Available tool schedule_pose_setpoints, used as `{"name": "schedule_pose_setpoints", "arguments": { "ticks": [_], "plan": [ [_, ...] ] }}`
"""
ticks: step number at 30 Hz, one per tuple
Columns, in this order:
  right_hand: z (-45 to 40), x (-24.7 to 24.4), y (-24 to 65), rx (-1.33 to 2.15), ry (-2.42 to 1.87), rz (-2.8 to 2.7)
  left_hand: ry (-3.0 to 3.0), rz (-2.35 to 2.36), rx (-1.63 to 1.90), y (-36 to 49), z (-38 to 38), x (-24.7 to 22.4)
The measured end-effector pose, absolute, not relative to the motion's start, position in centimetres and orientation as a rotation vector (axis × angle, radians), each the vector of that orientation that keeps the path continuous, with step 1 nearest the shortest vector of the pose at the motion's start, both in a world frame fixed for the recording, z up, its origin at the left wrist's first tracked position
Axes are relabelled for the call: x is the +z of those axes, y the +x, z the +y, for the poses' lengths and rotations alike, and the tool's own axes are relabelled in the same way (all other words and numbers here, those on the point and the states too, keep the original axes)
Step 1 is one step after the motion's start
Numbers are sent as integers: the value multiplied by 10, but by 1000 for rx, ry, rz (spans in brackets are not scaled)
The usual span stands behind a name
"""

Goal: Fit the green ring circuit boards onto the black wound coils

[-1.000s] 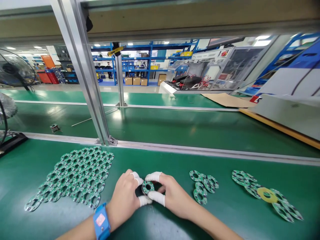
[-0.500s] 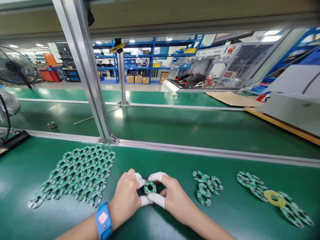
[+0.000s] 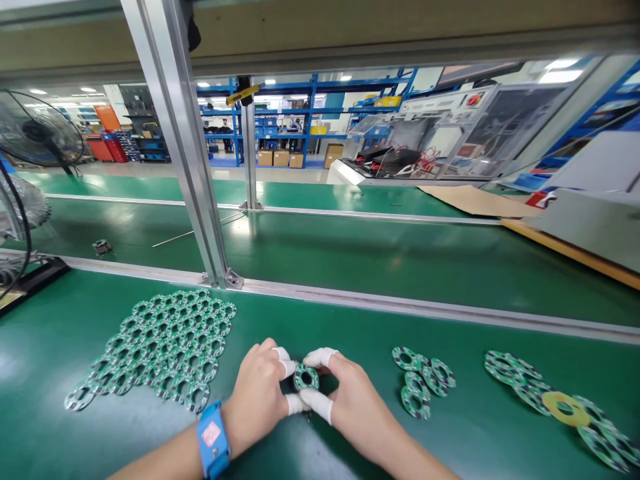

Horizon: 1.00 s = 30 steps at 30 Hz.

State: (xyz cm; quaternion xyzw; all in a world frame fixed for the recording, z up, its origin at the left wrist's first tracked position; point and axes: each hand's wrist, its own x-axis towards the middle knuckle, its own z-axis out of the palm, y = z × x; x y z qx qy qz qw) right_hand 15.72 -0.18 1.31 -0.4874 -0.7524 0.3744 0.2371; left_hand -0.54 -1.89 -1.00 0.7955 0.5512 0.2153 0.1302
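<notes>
A small ring-shaped green circuit board [image 3: 315,379] is held between both hands, low over the green table. My left hand [image 3: 260,381] grips its left side with thumb and fingers closed. From the right, my right hand [image 3: 353,399] pinches it between thumb and forefinger. White finger cots cover several fingertips, and a blue wrist strap [image 3: 213,440] circles my left wrist. Something small and dark shows just below the board, too hidden to name. To the left lies a dense sheet of many ring boards [image 3: 165,337]. A small cluster of ring boards [image 3: 424,373] lies to the right.
Farther right, more ring boards [image 3: 530,395] lie in a line with a yellow ring [image 3: 566,408] among them. A metal rail [image 3: 350,301] and an upright post [image 3: 187,160] stand beyond my hands. A small wound part [image 3: 101,247] sits past the rail. A fan [image 3: 37,130] is far left.
The whole view has shifted slightly, so things appear a little farther right. Both hands still hold the ring board; a small dark piece now shows beneath it.
</notes>
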Motion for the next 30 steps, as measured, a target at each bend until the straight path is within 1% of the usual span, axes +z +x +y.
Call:
{"name": "schedule_pose_setpoints", "arguments": {
  "ticks": [3,6,9,11,13,15,16,19,25,30],
  "plan": [
    [-1,11,158,1026,-1329,-2072,2277,1575,597,-9,-21,-1],
    [-2,8,159,1030,-1313,-2070,2292,1494,641,-11,-27,12],
    [-1,7,161,1065,-1288,-2061,2548,1371,674,-8,-34,11],
    [1,6,164,1174,-1248,-2039,2774,1294,685,-6,-37,3],
    [5,4,168,1374,-1167,-1998,2940,1268,757,-4,-39,-6],
    [8,2,173,1519,-1084,-1957,3019,1276,865,-4,-39,-13],
    [10,1,174,1539,-1062,-1950,3037,1279,918,-4,-40,-15],
    [11,-2,176,1451,-1056,-1995,3045,1274,980,-5,-41,-18],
    [-2,-5,171,1202,-1069,-2056,3022,1307,907,-1,-43,-25],
    [-1,-4,173,1258,-1060,-2054,3096,1290,789,3,-45,-30]
  ]
}}
